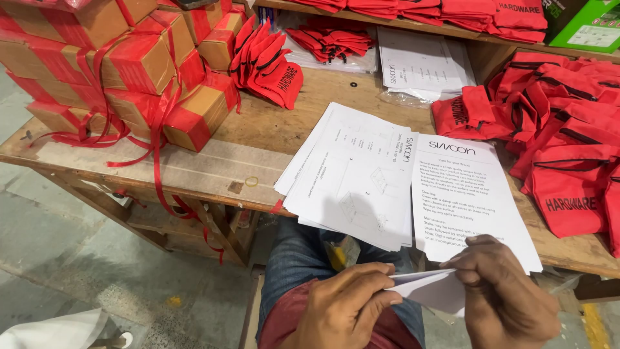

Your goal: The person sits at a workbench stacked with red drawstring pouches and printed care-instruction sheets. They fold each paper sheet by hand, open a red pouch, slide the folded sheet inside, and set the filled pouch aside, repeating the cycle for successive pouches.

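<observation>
A: What is the biggest thing here?

B: The wooden workbench [271, 139]. On its left side stands a pile of cardboard boxes [123, 61] bound with red tape. On its right side lies a heap of red fabric pouches [568, 148]. More red pouches [268, 61] lean against the boxes.

A: And in the middle?

B: A fanned stack of printed sheets [349, 178], and beside it, touching, one care sheet [468, 194] with text.

A: What do the hands do?

B: Both are below the bench edge, over the person's lap. The left hand [345, 310] and the right hand [504, 294] are closed on a folded white paper [426, 284], which is pinched between their fingers. A small rubber band [251, 181] lies on the bench, well apart.
</observation>
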